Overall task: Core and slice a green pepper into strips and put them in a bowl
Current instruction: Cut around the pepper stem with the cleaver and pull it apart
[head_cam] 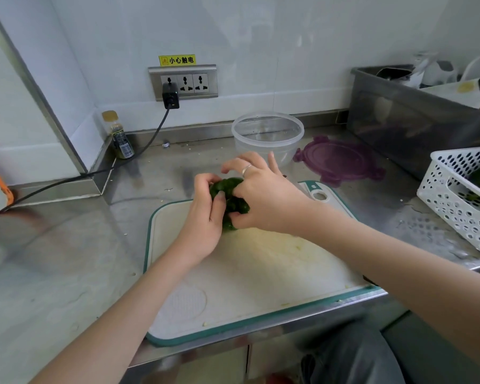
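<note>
Both hands, left hand (205, 217) and right hand (257, 195), curl fingers round one green pepper (229, 200) over one chopping board (247, 273); one clear bowl (268, 134) waits behind.

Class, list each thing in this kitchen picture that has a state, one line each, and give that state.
Green pepper: whole, gripped by both hands.
Left hand: gripping pepper.
Right hand: gripping pepper.
Clear bowl: uncovered.
Purple lid: off, lying beside bowl.
Plug: in socket.

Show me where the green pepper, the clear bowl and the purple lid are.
green pepper (231, 202): head view, dark skin showing between the hands.
clear bowl (268, 138): head view, front wall below the rim.
purple lid (337, 159): head view, middle of its flat top.
</note>
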Available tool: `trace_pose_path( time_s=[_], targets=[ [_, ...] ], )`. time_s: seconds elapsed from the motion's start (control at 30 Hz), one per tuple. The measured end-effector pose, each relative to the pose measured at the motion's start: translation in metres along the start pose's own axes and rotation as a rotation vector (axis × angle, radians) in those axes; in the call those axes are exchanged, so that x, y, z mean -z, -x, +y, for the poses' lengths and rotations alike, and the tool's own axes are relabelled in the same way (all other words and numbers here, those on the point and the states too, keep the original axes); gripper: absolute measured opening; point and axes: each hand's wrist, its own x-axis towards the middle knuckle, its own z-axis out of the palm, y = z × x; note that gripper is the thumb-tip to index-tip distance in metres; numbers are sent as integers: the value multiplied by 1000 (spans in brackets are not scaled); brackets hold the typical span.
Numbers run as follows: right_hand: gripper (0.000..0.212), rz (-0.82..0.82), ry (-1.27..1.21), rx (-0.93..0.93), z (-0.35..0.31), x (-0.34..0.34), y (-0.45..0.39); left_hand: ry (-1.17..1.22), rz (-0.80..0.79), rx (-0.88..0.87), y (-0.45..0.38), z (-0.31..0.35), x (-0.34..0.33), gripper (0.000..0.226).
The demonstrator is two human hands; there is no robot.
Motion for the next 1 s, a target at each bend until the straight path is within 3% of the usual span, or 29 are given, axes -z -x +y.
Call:
trace_pose_path(
  time_s=[0.07, 0.17, 0.33, 0.5, 0.67, 0.77, 1.0],
  targets=[
    [23, -43, -133, -93, 2, 0, -2, 40, -24, 38, -1, 0, 1, 11],
    [24, -64, -131, -134, -1, -2, -7, 103, -58, 66, -1, -1, 0, 13],
    [29, -7, 12, 0, -6, -1, -15, 118, -54, 40, -2, -2, 0, 21],
    [27, 79, -267, 7, 3, -11, -13, 118, -81, 64, -5, -3, 1, 22],
    [30, 186, -326, 3, 4, -15, -15, 125, -80, 148, -9, -5, 7, 22],
    [28, 165, -339, 73, 10, -16, -13, 139, -115, 180, -9, -4, 9, 26],
    [26, 252, -281, 146, 22, -22, -2, 66, -140, 44, -11, -3, 3, 29]
  ],
)
